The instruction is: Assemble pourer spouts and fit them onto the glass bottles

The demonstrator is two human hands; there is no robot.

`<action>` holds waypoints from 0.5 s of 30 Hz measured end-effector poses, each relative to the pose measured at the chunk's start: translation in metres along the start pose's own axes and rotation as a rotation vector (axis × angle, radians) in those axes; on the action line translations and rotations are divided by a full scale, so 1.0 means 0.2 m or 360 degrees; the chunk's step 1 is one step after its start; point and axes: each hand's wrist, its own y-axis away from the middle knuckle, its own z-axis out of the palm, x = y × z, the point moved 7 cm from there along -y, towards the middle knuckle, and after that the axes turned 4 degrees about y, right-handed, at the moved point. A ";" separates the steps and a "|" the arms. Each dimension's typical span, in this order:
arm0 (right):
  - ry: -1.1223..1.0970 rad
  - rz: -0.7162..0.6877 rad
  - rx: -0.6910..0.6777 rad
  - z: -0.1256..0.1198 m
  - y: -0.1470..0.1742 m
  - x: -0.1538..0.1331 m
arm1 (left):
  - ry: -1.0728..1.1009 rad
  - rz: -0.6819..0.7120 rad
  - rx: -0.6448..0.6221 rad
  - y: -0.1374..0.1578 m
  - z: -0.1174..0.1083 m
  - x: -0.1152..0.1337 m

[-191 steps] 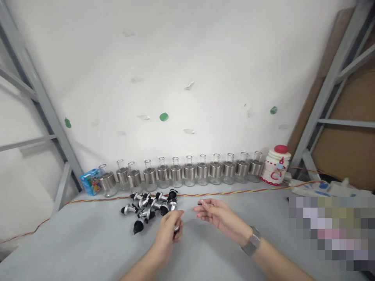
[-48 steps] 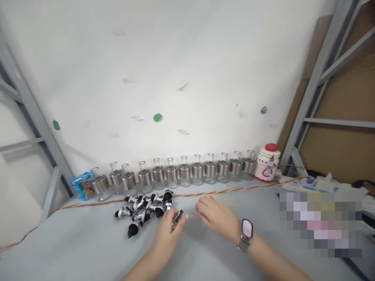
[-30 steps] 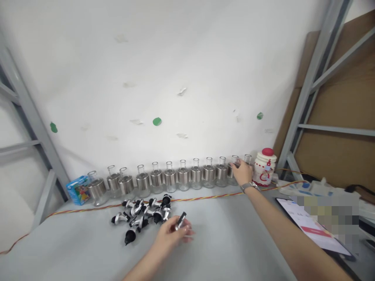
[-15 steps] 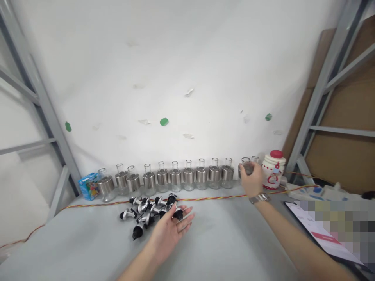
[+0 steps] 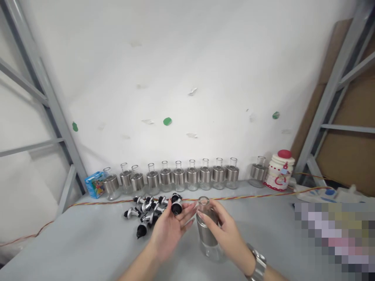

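My right hand (image 5: 227,230) is wrapped round a glass bottle (image 5: 206,232) with a brushed-metal sleeve, upright or slightly tilted over the near part of the table. Palm up, my left hand (image 5: 170,234) holds a black-and-silver pourer stopper (image 5: 176,206) between thumb and fingers, its black end toward me. The left fingertips are close beside the bottle's neck; whether they touch it I cannot tell. To the left of that hand lies a loose pile of similar pourer stoppers (image 5: 146,217).
Several matching bottles (image 5: 179,177) stand along the wall, with one bottle (image 5: 258,172) apart at right beside a red-lidded white jar (image 5: 279,171). A blue box (image 5: 95,185) is at left. A twisted red-yellow cord (image 5: 246,196) crosses the grey table (image 5: 102,242).
My right hand has taken a bottle from the right end of the row and brought it toward me, beside the left hand. The stopper in my left hand has turned and risen slightly.
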 end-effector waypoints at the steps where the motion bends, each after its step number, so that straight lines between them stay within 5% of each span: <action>1: 0.0017 -0.0015 -0.0006 0.01 0.01 0.01 | 0.0002 0.0027 -0.0008 0.00 0.00 0.01; 9: -0.0049 0.0029 -0.0357 0.13 0.10 0.09 | 0.0122 0.0100 0.0001 0.02 0.05 0.07; 15: 0.0019 0.0061 -0.0611 0.17 0.16 0.01 | 0.0154 0.0130 0.0099 0.05 0.04 0.10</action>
